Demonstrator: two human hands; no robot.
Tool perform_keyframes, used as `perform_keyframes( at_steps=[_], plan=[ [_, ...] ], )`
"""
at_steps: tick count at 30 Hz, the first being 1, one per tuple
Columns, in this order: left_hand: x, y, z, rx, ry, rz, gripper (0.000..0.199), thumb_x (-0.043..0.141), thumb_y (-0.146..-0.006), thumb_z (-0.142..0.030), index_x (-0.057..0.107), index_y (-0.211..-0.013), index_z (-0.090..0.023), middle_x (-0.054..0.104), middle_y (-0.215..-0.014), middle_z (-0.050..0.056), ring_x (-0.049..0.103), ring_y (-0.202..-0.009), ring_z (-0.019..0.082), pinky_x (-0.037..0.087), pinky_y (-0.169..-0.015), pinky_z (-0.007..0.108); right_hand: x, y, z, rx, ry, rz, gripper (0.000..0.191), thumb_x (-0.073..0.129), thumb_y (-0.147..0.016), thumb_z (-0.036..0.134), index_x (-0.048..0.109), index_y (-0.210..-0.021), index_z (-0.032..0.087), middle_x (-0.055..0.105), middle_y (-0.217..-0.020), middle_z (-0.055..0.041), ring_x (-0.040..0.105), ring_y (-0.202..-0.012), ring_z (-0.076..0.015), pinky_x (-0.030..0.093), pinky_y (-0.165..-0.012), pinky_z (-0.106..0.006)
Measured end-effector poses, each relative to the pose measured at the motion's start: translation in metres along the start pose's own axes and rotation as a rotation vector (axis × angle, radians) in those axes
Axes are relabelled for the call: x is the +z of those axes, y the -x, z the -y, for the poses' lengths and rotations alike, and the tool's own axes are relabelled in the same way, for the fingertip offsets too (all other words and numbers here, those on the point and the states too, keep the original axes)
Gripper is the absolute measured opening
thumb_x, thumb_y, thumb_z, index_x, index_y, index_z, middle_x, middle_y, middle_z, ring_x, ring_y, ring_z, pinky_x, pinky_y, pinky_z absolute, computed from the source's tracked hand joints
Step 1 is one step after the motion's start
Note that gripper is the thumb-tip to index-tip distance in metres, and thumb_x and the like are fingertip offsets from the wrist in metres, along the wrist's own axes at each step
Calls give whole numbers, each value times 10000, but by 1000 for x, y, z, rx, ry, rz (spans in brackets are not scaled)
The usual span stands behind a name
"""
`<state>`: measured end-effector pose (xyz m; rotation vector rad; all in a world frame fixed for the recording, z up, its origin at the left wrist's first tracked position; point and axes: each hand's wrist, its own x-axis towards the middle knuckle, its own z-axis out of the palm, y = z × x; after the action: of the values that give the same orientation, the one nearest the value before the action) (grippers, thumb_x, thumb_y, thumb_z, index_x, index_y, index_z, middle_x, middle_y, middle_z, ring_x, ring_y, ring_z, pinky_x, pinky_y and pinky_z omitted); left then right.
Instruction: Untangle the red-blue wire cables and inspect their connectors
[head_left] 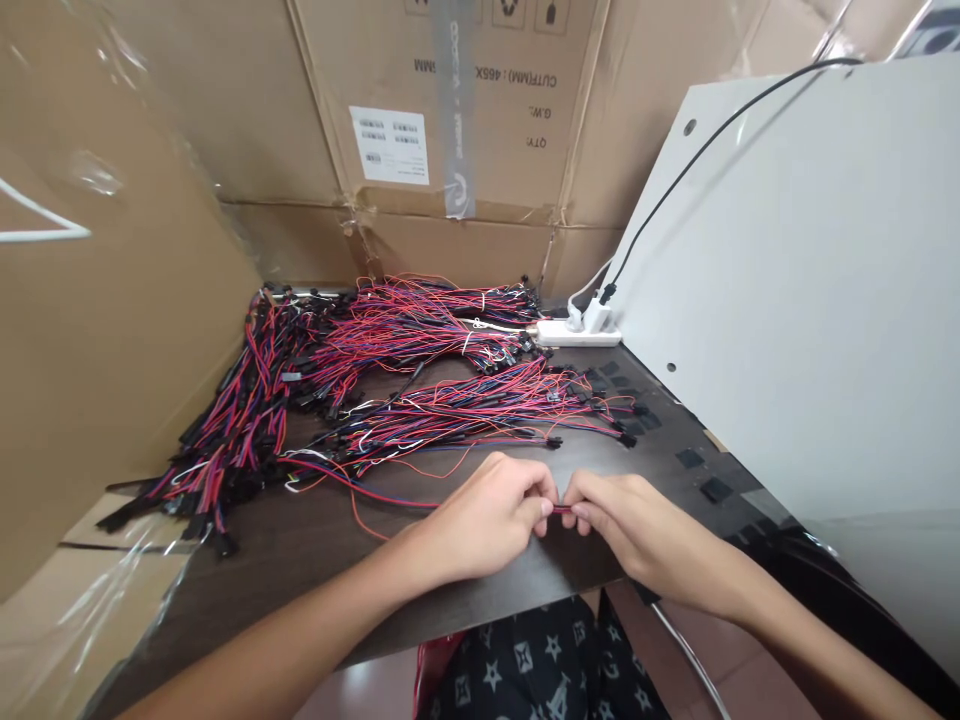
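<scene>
Near the table's front edge, my left hand [499,515] pinches a red and dark blue wire bundle [397,499]. Close beside it, my right hand [637,530] pinches the same wires, and a short stretch of them shows between my fingertips. From my left hand the wires run back to the left, toward the heaps. Whatever lies inside my right fingers is hidden. Just beyond my hands lies a pile of red and black wire harnesses [450,408] with small black connectors at its right end.
More wire harnesses [390,330] lie at the back, and another heap [247,400] covers the left side. A white power strip [577,333] with plugs stands at the back right. Cardboard walls [480,240] and a white panel [810,280] enclose the table. Small black squares [716,489] lie at right.
</scene>
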<state>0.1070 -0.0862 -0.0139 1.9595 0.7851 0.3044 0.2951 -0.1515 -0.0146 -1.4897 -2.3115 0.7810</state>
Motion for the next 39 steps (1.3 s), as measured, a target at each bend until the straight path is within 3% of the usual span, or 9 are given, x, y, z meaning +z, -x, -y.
perform_keyframes(
  at_steps=[7,14,20,27,34,39],
  plan=[
    [-1,-2,0,28,-36,-71,160,482,-784,-126,616,-701,-150,496,-550,-48,426,-525,83,316,-558,215,1,-4,6,73,8,-6,218,278,-978,222,463,-863,205,525,-747,-8,458,-676,-159,346,-626,-266],
    [2,-4,6,10,61,-72,117,512,-764,-119,612,-705,-138,546,-576,-38,465,-535,78,332,-542,197,6,-3,-1,-15,-86,-2,257,290,-987,246,506,-856,198,582,-773,-16,512,-705,-150,362,-657,-260],
    [3,-4,8,11,57,-73,127,501,-773,-122,613,-713,-137,580,-591,-27,483,-535,79,331,-530,195,10,-2,-2,-59,-63,29,318,229,-1011,308,491,-873,191,538,-734,-17,462,-641,-144,336,-608,-258],
    [-5,-2,-1,-1,69,74,105,509,-794,-136,594,-732,-134,557,-563,-36,466,-505,70,328,-503,178,-3,2,-5,-80,-44,78,440,208,-1016,428,546,-871,187,586,-762,-27,510,-718,-151,375,-713,-267],
    [-5,2,1,-42,78,192,103,499,-809,-185,563,-738,-148,565,-566,-35,456,-440,72,331,-450,184,-21,-8,-7,-173,-32,286,547,171,-1003,500,551,-796,166,509,-654,-17,456,-625,-134,356,-638,-256],
    [-7,1,6,-89,160,217,78,497,-793,-146,533,-724,-151,557,-564,-34,478,-421,78,362,-428,188,-22,-14,-15,-187,-45,318,542,186,-999,510,550,-798,162,524,-676,-24,473,-645,-134,363,-650,-254]
  ],
)
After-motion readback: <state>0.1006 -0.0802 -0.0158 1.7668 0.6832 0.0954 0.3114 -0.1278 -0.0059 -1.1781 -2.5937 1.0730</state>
